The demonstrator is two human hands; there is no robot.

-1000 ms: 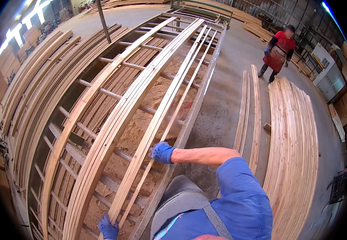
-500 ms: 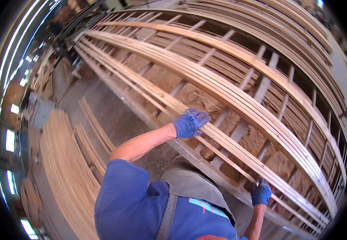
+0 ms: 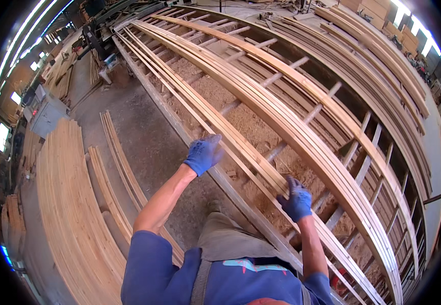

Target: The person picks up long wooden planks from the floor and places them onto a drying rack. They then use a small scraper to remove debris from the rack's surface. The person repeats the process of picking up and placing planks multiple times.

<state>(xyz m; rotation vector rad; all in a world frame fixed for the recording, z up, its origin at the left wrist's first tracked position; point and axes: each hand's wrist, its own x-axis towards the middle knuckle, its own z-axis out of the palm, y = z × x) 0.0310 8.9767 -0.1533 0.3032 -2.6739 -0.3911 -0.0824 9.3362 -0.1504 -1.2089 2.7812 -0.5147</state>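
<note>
Wooden strips (image 3: 246,147), which we judge are being positioned: right hand (image 3: 296,198) spread over them, left hand (image 3: 203,154) closure we cannot tell; next move likely needs steady guidance

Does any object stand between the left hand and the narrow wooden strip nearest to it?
Nothing visible stands between the left hand and the narrow wooden strip. The wider boards lie on the strip's far side, so not between. Whether hand and strip touch is unclear.

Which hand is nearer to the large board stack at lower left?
Left: the left hand is right of the stack; the right hand is farther right, at other boards.
</note>
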